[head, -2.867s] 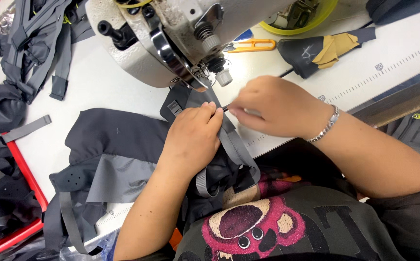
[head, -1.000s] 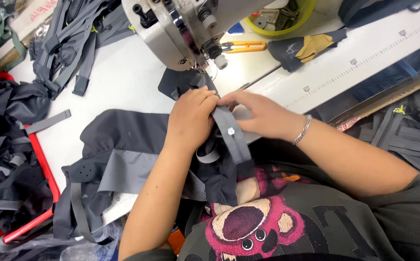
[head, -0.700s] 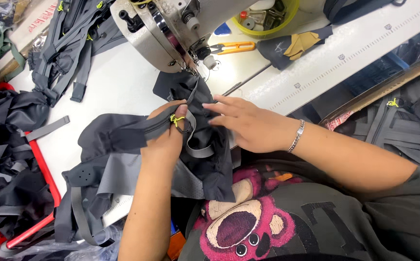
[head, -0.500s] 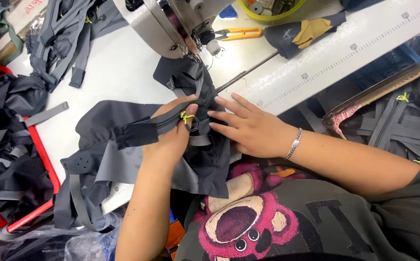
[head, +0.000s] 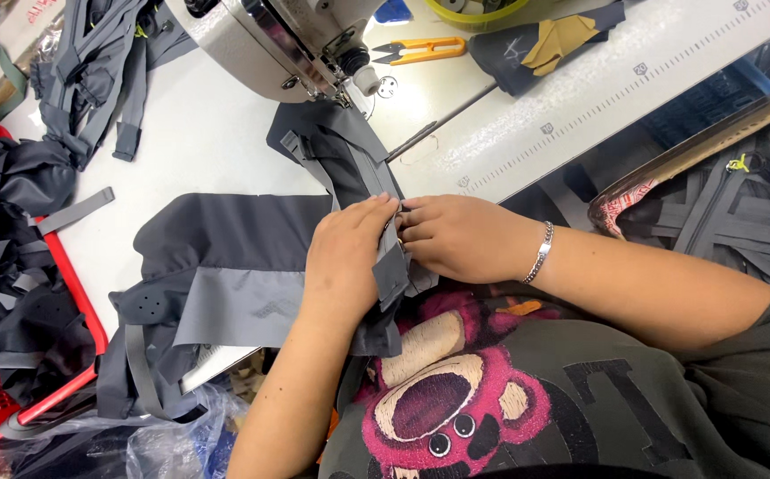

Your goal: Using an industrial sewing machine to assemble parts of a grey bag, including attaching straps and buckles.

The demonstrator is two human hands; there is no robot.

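Observation:
A dark grey fabric piece (head: 225, 257) with a lighter grey panel lies on the white table (head: 199, 151), running up under the sewing machine (head: 269, 40). My left hand (head: 345, 257) presses down on the fabric at the table's front edge, fingers pinching a grey strap (head: 389, 266). My right hand (head: 456, 235), with a silver bracelet at the wrist, meets it from the right, its fingertips gripping the same strap and fabric fold.
Yellow-handled snips (head: 420, 49) lie behind the machine, beside a dark fabric scrap with a tan patch (head: 553, 44). A red crate (head: 39, 355) with dark fabric stands at the left. More grey straps (head: 92, 71) pile at the back left. A ruler strip (head: 615, 84) runs along the table.
The fabric has been pulled back from the needle toward me. My hands moved down to the table's front edge and now pinch the strap together.

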